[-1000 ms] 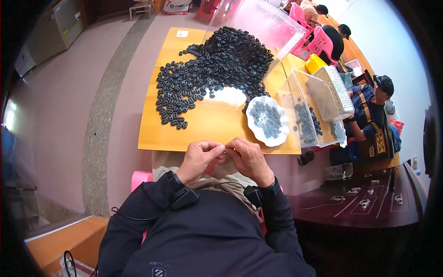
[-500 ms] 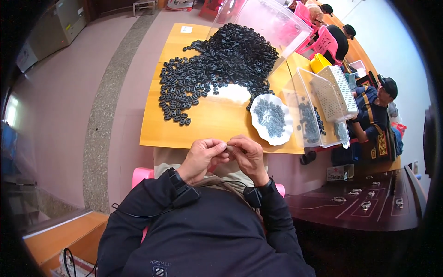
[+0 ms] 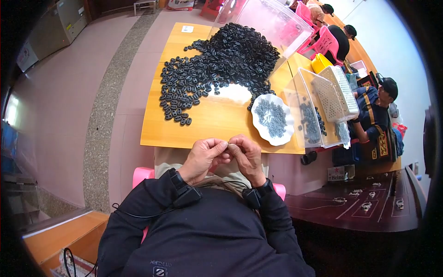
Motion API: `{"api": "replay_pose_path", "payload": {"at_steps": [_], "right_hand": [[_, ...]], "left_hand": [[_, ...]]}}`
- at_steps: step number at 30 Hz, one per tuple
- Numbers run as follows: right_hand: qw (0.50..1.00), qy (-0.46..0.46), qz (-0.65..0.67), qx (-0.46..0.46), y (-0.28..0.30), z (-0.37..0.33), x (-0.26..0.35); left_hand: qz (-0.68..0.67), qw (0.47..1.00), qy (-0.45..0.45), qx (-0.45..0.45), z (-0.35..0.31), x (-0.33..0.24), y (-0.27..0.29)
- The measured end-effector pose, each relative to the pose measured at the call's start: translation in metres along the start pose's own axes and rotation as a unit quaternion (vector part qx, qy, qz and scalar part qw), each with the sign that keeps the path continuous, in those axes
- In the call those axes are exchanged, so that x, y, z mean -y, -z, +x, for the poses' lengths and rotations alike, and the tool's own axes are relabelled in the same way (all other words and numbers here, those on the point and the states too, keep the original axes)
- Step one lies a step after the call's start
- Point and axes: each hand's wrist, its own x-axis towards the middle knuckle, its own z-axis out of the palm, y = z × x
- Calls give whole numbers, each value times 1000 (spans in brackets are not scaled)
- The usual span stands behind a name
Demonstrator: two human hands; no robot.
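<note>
My left hand (image 3: 203, 159) and my right hand (image 3: 247, 159) meet fingertip to fingertip just off the near edge of the wooden table (image 3: 194, 134). Both are pinched closed; whatever sits between the thumbs and fingers is too small and covered to name. Beyond them a large heap of black oval plastic pieces with two holes (image 3: 240, 53) spreads over the tabletop, thinning to loose pieces at the left. Right of the heap stands a white scalloped plate (image 3: 259, 130) that holds many small greyish clear bits (image 3: 272, 118).
A clear plastic bin (image 3: 302, 124) with black pieces and clear bits stands at the table's right edge, beside a white perforated basket (image 3: 336, 92). Behind the heap is a large clear box (image 3: 281, 23). A co-worker in a dark cap (image 3: 376, 108) sits at the right.
My right hand's fingers have shifted slightly against the left fingertips, the thumb now more upright. Both hands stay together in the same place; the table things have not moved.
</note>
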Motion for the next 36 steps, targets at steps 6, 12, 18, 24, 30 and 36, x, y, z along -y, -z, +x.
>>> {"api": "replay_pose_path", "payload": {"at_steps": [6, 12, 18, 24, 30, 36], "right_hand": [[999, 25, -19, 0, -1, 0, -5], [996, 63, -69, 7, 0, 2, 2], [1000, 13, 6, 16, 1, 0, -6], [997, -27, 71, 23, 2, -1, -10], [998, -37, 46, 22, 2, -2, -11], [995, -69, 73, 16, 1, -3, -6]], "left_hand": [[7, 1000, -4, -8, 1, 1, -1], [16, 1000, -9, -14, 1, 2, 0], [24, 999, -7, -32, 0, 0, -3], [20, 999, -16, -29, 0, 1, -2], [36, 999, -13, -35, 1, 2, -1], [71, 996, -28, -44, 1, 3, -3]]}}
